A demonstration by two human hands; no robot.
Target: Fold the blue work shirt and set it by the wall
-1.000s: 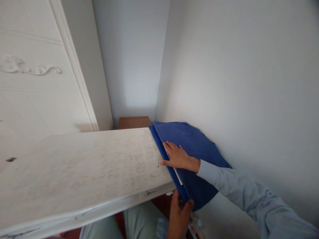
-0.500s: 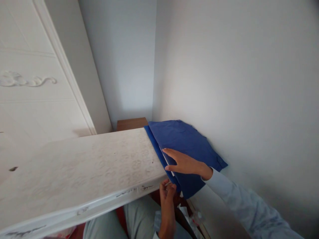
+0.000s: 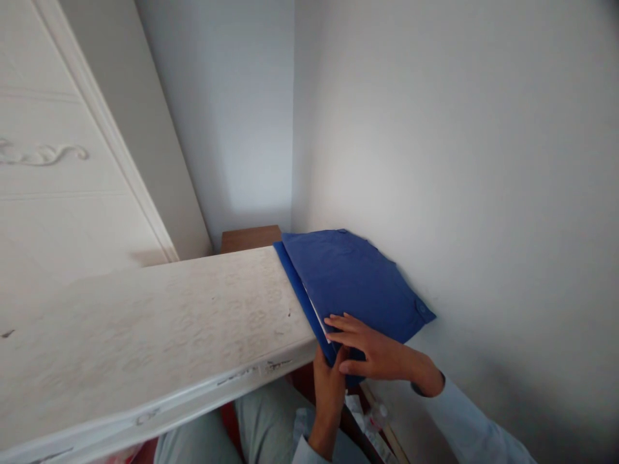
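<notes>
A blue cloth (image 3: 348, 274) with buttons at its far right edge is spread over the right end of the white table, against the wall. Under its left side runs a brighter blue strip (image 3: 294, 283), like a folder's edge, with a thin white edge between the layers. My left hand (image 3: 330, 383) is closed round the near lower corner of the blue layers; exactly which layer it pinches is hidden. Above it, my right hand (image 3: 370, 348) lies on the cloth with fingers stretched out, its thumb close to the left hand.
The white table (image 3: 184, 322) has a stained top and scuffed front edge. A white panelled cupboard (image 3: 72, 212) stands at the left, a brown wooden piece (image 3: 250, 238) in the corner. Below the cloth are a clear plastic bottle (image 3: 377, 415) and my legs (image 3: 264, 415).
My right hand has moved down the cloth towards the left hand. My left hand has come up and closed round the near corner. The view has shifted slightly right.
</notes>
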